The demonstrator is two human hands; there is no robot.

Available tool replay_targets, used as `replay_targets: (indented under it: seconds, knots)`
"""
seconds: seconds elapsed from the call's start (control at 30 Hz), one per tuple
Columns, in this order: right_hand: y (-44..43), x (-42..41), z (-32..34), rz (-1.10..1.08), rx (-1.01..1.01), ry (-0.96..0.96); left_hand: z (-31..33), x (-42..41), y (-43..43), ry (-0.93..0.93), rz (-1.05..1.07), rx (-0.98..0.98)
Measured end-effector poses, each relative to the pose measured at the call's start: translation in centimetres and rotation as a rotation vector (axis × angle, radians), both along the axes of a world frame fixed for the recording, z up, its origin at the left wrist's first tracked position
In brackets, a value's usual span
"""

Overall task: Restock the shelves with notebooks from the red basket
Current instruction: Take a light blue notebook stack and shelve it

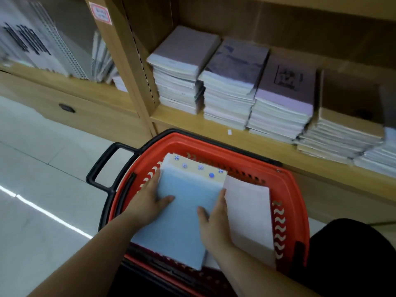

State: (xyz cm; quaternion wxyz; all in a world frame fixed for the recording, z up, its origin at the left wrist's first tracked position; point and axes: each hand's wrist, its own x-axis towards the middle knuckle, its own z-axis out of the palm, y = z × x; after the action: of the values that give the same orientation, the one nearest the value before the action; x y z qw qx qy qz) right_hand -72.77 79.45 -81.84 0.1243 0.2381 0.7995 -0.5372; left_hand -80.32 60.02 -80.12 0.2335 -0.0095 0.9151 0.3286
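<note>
Left hand [147, 205] and right hand [214, 222] grip 1 blue notebook stack [182, 213].

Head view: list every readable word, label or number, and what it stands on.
Nothing can be read.
Red-bordered label on the shelf upright: blurred.
Black print on the purple notebook: blurred.
Dark print on the left-shelf covers: blurred.
Small white tag on the shelf edge: too small.

Both grips hold one stack from opposite sides.
The left grip [150, 202] and the right grip [214, 221] reach forward on bare forearms that angle in toward each other. Palms face inward. Each thumb lies flat on top of the blue notebook stack [184, 189], and the fingers run along its side edges, pinching it between them.
</note>
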Motion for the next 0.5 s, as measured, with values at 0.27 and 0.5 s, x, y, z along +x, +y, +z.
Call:
replay_targets:
  seconds: [0.27, 0.5]
  knots:
    - [-0.5, -0.6, 0.1, -0.02, -0.087, 0.012, 0.4, 0.6, 0.1, -0.017, 0.019, 0.038]
    - [-0.4, -0.8, -0.4, -0.024, -0.156, 0.048, 0.9, 1.3, 0.2, 0.011, 0.119, 0.172]
